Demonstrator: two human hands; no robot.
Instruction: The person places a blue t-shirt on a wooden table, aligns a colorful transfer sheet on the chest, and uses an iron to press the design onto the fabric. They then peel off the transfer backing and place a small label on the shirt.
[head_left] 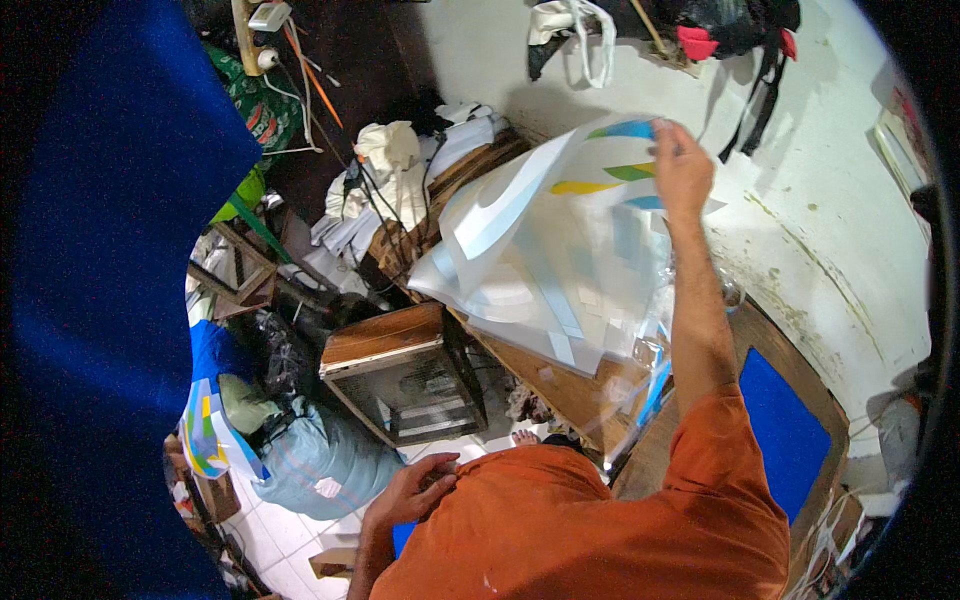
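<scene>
My right hand (684,172) is raised over the bench and pinches the upper corner of a thin, translucent white plastic sheet (515,260) printed with blue, green and yellow shapes. From that corner the sheet hangs and spreads leftward, its lower part lying over the wooden table (525,362). Beneath it, clear plastic and pale blue pieces (648,375) are partly covered. Down by my waist, my left hand (415,490) rests against the orange shirt, its fingers loosely bent and apart, with nothing seen in it.
A wooden frame box with mesh (400,375) stands on the tiled floor left of the table. Beside it sits a stuffed light-blue sack (325,462). Cloths and papers (400,185) are heaped behind. A blue panel (785,430) lies at right; a blue cloth (110,250) hangs left.
</scene>
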